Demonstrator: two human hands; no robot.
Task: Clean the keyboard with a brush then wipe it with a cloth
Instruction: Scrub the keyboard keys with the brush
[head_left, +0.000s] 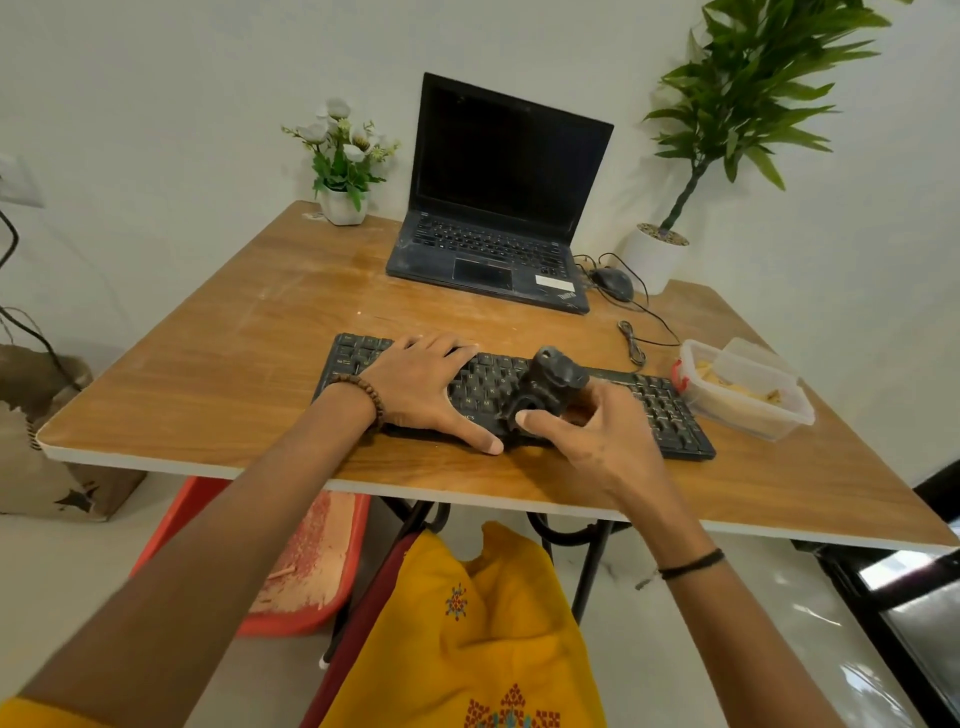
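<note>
Keyboard black, lying along the near edge of the table, about midway between its left and right edges.

Left hand rests palm-down on the keyboard's left half. Its fingers are straight and slightly apart, and the thumb reaches past the keyboard's near side.

Right hand holds a dark cloth, bunched into a lump and sitting on the keys at mid-keyboard. Thumb and fingers are curled round the cloth's lower part.

Laptop open with a dark screen, toward the far edge. Wired mouse just right of it. Clear plastic container near the right edge, just beside the keyboard's right end. Small flower pot at the far left corner.
</note>
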